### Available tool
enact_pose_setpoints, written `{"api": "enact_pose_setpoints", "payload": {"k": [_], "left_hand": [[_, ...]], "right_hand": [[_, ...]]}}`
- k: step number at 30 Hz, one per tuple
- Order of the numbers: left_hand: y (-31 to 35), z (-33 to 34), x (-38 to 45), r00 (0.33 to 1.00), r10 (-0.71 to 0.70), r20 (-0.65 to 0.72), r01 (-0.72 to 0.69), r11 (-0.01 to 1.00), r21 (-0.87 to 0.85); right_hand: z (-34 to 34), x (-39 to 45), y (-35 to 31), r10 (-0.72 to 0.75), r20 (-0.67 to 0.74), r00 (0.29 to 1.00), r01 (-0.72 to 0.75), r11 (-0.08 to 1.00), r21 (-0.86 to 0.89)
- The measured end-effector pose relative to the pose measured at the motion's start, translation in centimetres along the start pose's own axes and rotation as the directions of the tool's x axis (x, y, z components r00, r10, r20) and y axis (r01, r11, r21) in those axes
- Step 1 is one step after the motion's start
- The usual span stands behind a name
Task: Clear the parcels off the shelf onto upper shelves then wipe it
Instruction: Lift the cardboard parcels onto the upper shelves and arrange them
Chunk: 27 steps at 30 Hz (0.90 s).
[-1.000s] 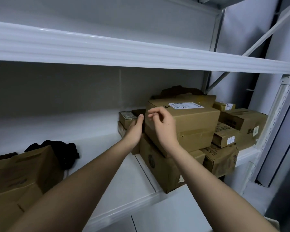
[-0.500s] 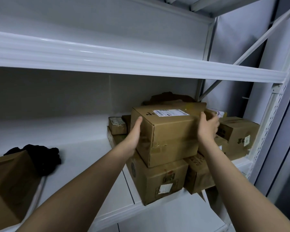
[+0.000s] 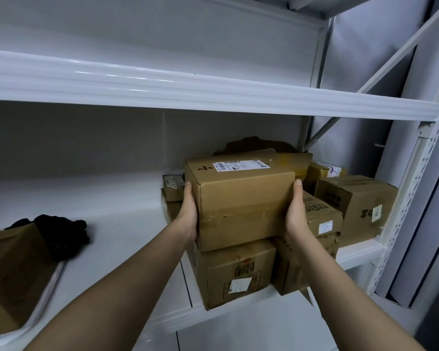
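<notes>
Left box [image 3: 8, 274] cut off; rear parcels [image 3: 259, 145] half-hidden.

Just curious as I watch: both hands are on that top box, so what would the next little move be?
Probably lift the top box straight up: the left hand and right hand clasp its sides, it sits on a lower box, and the upper shelf waits above.
</notes>
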<state>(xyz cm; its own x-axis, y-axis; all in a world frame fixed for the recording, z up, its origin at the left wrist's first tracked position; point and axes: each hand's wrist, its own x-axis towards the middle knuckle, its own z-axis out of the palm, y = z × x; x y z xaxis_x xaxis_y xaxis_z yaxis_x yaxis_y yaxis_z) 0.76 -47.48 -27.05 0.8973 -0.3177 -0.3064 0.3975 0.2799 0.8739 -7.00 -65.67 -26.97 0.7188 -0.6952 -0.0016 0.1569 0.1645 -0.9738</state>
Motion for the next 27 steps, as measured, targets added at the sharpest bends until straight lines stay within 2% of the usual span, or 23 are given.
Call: {"api": "enact_pose_setpoints", "payload": {"k": [3, 7, 12, 17, 22, 27], "left_hand": [[0.5, -0.7, -1.0, 0.999, 0.048, 0.013, -0.047, 0.997, -0.058], [0.6, -1.8, -2.5, 0.974, 0.227, 0.018, -0.224, 0.97, -0.092], [0.0, -4.2, -4.1, 0.937, 0.349, -0.025, -0.35, 0.929, -0.122], [-0.6, -7.4, -5.9, 0.89, 0.453, -0.049, -0.456, 0.879, -0.141], [-0.8, -11.3, -8.3, 0.885, 0.466, -0.01, -0.458, 0.864, -0.209], [-0.5, -15.8, -11.4, 0.92, 0.391, 0.028, -0.374, 0.898, -0.231]], "right_hand": [[0.5, -0.9, -0.2, -0.023, 0.032, 0.999, 0.021, 0.998, 0.054], [0.9, -1.0, 0.4, -0.06, 0.07, 0.996, 0.05, 0.99, 0.129], [2.0, -2.3, 0.2, -0.127, 0.137, 0.982, 0.11, 0.986, 0.128], [2.4, -5.6, 0.6, -0.097, 0.2, 0.975, 0.065, 0.984, 0.163], [2.2, -9.6, 1.0, -0.203, 0.331, 0.922, 0.184, 0.979, 0.086], [3.3, -14.0, 1.7, -0.338, 0.509, 0.791, 0.397, 0.918, -0.007]]}}
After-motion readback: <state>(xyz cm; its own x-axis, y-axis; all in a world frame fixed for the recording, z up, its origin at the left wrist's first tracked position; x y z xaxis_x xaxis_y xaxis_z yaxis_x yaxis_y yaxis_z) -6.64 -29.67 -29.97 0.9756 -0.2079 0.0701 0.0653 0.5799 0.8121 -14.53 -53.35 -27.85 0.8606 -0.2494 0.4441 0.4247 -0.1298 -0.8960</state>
